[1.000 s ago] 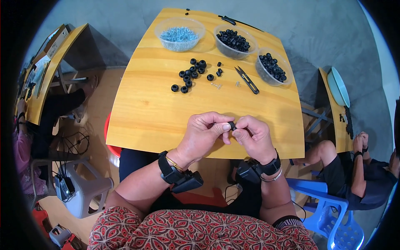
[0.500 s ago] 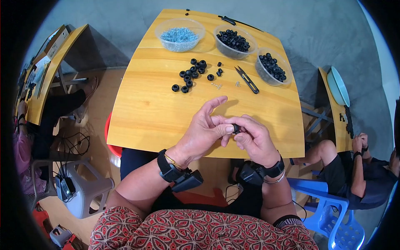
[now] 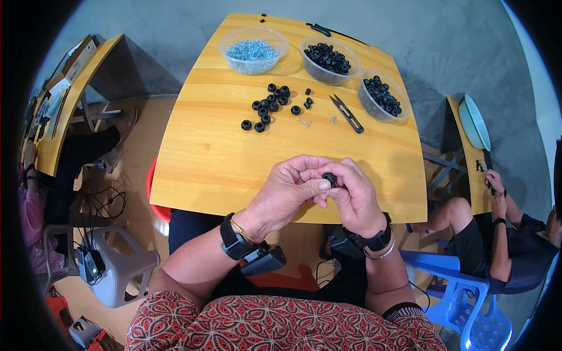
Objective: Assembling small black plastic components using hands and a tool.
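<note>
Above the table's near edge, my left hand [image 3: 286, 186] and my right hand [image 3: 357, 196] meet, both closed on one small round black bead [image 3: 329, 178]. The left thumb presses the bead's side, and the right thumb and fingers pinch it from the other side. Part of the bead is hidden by my fingers. Beyond my hands lies a loose group of black beads [image 3: 267, 105], with one more bead [image 3: 295, 110] a little to its right. Black thread snips [image 3: 348, 114] rest farther right, beside tiny clear pieces [image 3: 333, 119].
Along the table's far side stand a tub of pale blue beads [image 3: 252, 50] and two tubs of black parts [image 3: 329, 59] [image 3: 383, 95]. A black-handled tool [image 3: 321, 29] lies at the back edge. Other people sit at tables left and right; a blue stool [image 3: 462, 286] stands to my right.
The left fingers, raised and spread before, have folded in toward the bead. Both hands have drawn closer around it. The person at right has shifted their hands.
</note>
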A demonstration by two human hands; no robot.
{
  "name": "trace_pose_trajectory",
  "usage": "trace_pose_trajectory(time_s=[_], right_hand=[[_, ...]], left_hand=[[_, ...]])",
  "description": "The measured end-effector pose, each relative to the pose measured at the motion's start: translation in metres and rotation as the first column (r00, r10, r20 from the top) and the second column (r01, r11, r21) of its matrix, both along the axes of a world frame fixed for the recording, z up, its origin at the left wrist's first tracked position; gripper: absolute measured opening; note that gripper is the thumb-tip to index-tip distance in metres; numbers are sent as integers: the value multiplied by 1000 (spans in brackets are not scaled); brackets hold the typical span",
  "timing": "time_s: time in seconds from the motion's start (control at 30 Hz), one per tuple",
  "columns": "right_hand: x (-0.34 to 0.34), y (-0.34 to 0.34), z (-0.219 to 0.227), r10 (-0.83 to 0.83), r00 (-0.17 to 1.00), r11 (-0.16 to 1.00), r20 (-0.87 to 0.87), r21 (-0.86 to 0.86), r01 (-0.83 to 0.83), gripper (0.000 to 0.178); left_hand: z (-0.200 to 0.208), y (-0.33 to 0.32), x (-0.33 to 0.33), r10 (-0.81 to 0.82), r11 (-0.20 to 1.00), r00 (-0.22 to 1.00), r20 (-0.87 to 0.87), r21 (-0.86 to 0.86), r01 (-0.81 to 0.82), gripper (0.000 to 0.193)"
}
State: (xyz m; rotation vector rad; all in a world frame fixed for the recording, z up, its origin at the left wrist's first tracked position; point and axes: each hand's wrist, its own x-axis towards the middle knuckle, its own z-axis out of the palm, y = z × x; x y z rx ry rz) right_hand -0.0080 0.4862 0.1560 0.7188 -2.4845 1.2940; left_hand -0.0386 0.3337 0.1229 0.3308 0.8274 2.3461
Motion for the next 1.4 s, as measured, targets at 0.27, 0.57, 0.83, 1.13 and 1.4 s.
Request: trace_pose_trajectory(time_s=[0.27, 0.57, 0.83, 1.13, 1.4], right_hand=[[2, -4, 2, -8, 999, 998, 42, 60, 5, 23], [1, 2, 2, 4, 999, 1000, 38, -26, -3, 29], [0, -2, -1, -30, 995, 1000, -93, 0, 30, 34], [4, -8, 5, -1, 999, 1000, 42, -18, 2, 27], [2, -3, 1, 51, 990, 999, 131, -1, -51, 31]], left_hand=[[9, -1, 1, 35, 988, 999, 20, -154, -32, 21], [15, -8, -3, -79, 997, 989, 128, 32, 75, 21], [10, -6, -2, -24, 999, 1000, 13, -22, 24, 29], [11, -4, -2, -11, 995, 994, 108, -98, 22, 24], [12, -9, -5, -81, 983, 994, 68, -158, 91, 20]])
